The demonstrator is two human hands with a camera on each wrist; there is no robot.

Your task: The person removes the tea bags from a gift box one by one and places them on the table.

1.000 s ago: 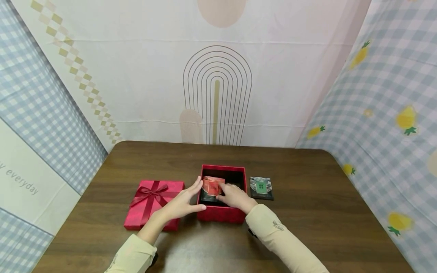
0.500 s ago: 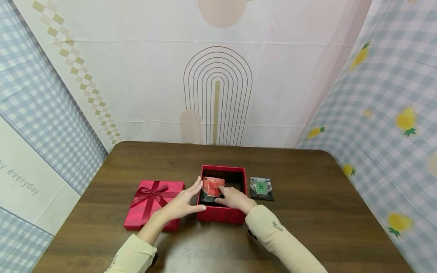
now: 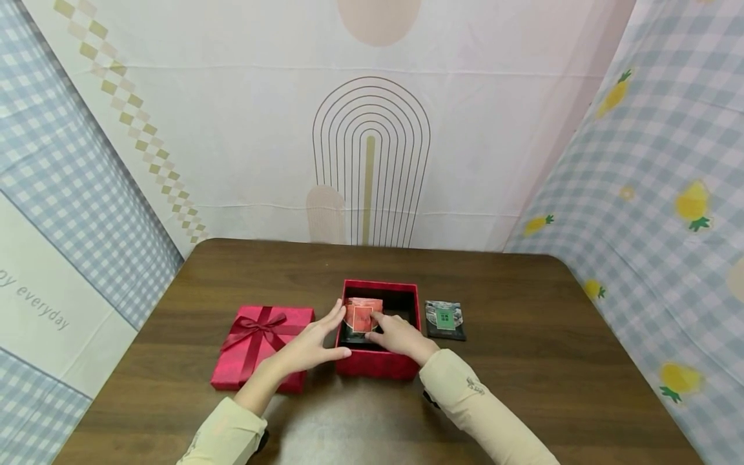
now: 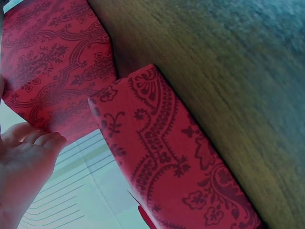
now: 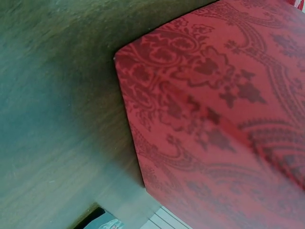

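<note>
A red gift box [image 3: 378,365] with a dark inside stands uncovered on the table in the head view. Inside its left half lies a red and black sachet [image 3: 356,311]. My right hand [image 3: 401,334] reaches over the box's near right corner and holds the sachet by its right side, index finger and thumb over its front; the other fingers are mostly hidden. My left hand [image 3: 310,347] is spread at the box's left wall, fingertips right at the rim and thumb by the near left corner. The left wrist view shows its fingers [image 4: 45,140] beside the red patterned box wall [image 4: 62,62].
The red lid [image 3: 279,320] with its ribbon bow [image 3: 263,328] lies left of the box, partly under my left arm in the head view. A green and black sachet [image 3: 445,320] lies right of the box. The brown table [image 3: 523,361] ends at a cloth backdrop [image 3: 244,148].
The red sachet and the right fingertips on it have shifted slightly within the box. My left hand, the lid and the green sachet stay where they were.
</note>
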